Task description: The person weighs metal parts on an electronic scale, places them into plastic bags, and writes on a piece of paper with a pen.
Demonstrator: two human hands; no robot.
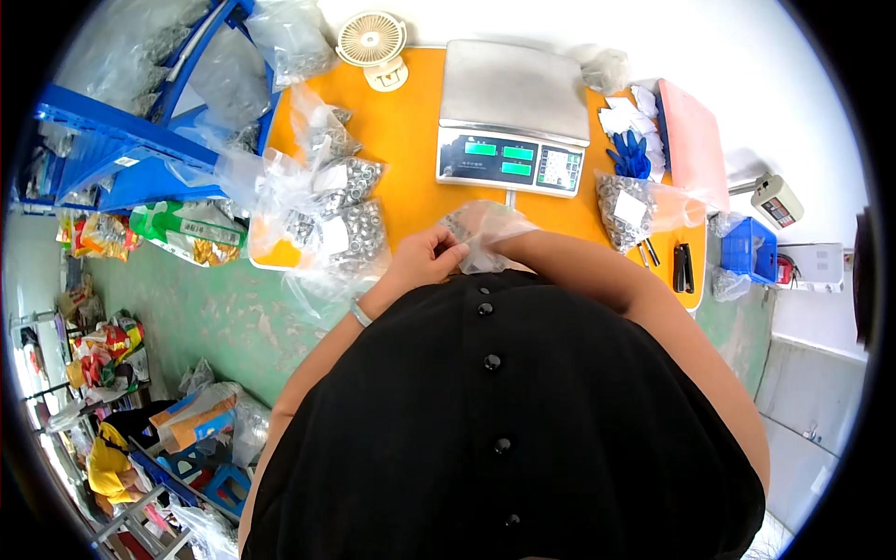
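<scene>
At the table's near edge, in front of my body, is a see-through plastic bag (481,229) with small grey metal pieces visible in it. My left hand (425,259) is at the bag's left side, fingers curled and thumb against them, pinching its edge. From the right, my right forearm (560,261) reaches across to the bag. The plastic and my shirt hide my right hand, so its fingers do not show. Left of my left hand lie several filled bags of metal fittings (357,229), some with white labels.
Beyond the bag, a digital scale (511,117) stands on the orange table (401,121). A small fan (371,47) is behind it to the left. To the right are another bag of fittings (623,207), blue gloves (630,156), pens and a black stapler (683,269). Blue shelving (121,126) borders the left.
</scene>
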